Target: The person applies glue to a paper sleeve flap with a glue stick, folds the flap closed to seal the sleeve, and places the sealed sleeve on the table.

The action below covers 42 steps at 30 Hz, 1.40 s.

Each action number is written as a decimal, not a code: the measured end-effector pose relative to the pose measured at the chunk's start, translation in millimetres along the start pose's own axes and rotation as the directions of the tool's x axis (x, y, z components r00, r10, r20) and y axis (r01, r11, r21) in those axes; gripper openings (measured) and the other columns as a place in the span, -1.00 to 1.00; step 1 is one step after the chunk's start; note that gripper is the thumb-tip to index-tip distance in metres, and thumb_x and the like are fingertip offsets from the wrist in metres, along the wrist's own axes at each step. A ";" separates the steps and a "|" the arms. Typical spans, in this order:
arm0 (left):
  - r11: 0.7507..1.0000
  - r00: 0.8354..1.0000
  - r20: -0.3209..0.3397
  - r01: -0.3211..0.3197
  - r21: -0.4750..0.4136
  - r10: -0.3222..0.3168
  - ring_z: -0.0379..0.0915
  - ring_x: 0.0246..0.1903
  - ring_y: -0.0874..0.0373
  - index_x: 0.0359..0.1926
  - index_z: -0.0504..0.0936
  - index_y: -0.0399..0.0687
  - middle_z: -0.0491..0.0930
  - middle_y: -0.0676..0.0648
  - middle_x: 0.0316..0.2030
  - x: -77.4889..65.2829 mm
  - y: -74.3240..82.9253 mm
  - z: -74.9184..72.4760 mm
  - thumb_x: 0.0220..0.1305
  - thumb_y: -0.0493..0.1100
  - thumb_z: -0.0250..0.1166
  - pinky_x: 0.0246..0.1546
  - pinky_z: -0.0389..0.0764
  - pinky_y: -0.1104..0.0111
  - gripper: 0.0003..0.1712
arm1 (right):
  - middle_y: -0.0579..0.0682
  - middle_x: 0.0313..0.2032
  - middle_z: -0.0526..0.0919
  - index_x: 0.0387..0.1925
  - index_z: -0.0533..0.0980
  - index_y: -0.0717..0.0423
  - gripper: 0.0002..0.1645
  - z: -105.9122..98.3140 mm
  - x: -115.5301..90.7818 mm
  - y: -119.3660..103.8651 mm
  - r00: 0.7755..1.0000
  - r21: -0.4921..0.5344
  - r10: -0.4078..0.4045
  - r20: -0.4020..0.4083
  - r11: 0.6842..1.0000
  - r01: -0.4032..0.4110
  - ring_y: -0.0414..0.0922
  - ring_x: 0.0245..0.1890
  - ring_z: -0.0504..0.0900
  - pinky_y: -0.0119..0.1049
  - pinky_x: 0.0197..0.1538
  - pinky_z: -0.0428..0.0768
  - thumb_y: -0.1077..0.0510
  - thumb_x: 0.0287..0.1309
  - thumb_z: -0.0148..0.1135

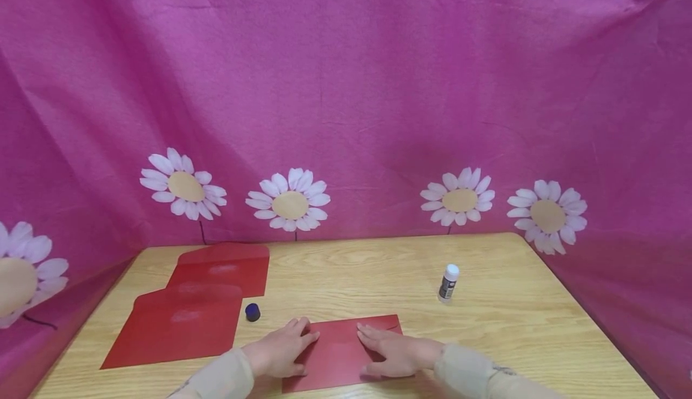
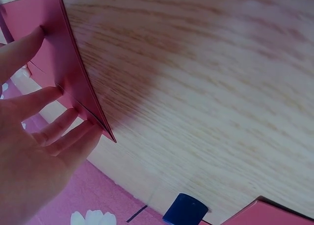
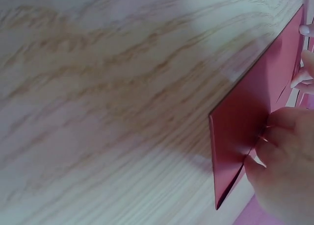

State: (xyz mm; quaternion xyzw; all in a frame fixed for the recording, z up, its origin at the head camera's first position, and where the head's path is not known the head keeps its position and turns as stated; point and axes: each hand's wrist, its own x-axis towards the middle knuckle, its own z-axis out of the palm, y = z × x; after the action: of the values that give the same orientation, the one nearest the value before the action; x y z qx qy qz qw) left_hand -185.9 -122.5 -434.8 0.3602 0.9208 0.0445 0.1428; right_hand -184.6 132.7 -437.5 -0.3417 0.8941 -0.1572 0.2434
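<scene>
Envelope (image 1: 336, 351) lies under left hand (image 1: 281, 348) and right hand (image 1: 394, 353), both outspread.

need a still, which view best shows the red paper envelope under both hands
The head view: the red paper envelope shows nearly whole, though the left hand and right hand cover parts. Both wrist views show it steeply slanted, off to one side and partly covered.

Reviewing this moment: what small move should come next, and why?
Probably slide the right hand outward and press the flap down near the red envelope's far right corner: the right wrist view shows a dark gap there, while that hand rests further in.
</scene>
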 end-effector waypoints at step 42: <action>0.998 1.000 0.005 -0.011 -0.065 0.011 0.15 -0.22 0.25 0.15 0.39 -0.07 0.27 0.03 -0.15 1.5 -5.7 4.3 0.00 0.04 0.30 -0.23 0.42 0.48 -0.33 | -0.10 0.32 0.04 0.30 0.09 0.04 -0.10 2.8 32.1 -31.8 0.995 -0.033 -0.058 0.075 0.998 0.061 -0.23 0.28 0.06 -0.27 0.23 0.19 -0.37 0.04 -0.06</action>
State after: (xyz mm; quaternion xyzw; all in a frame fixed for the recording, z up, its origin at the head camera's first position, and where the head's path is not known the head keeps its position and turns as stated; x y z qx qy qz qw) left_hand -189.4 -125.7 -440.3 0.3606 0.9164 0.0742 0.1569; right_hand -186.8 87.6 -436.1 -0.3779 0.8765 -0.1357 0.2655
